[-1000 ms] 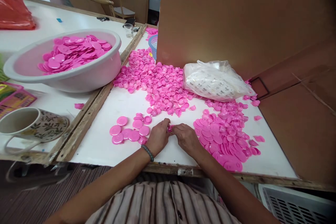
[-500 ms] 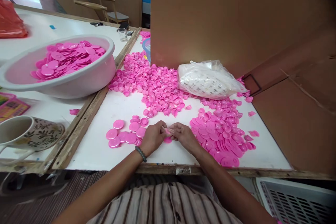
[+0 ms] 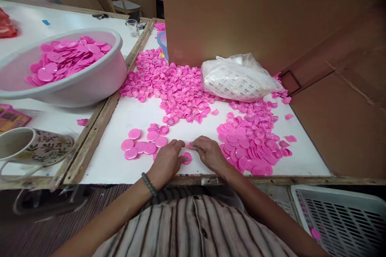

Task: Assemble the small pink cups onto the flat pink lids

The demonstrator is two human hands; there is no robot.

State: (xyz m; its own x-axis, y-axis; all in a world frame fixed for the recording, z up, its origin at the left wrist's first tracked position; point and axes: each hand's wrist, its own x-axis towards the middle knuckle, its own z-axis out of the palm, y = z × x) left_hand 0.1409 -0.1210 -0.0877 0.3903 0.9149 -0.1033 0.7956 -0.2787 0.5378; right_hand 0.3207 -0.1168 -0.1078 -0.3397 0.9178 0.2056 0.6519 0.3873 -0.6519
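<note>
Left hand (image 3: 167, 158): thumb over the disc (image 3: 189, 156), firm hold or not I cannot tell; a careless nudge could skid it across the smooth tabletop (image 3: 120, 172).
Right hand (image 3: 208, 153): fingertips pinching a piece (image 3: 189, 145); so slight a grip might drop it.
Disc: between the hands, pink, round, partly covered.
Piece: pink, small, shape unclear.
</note>
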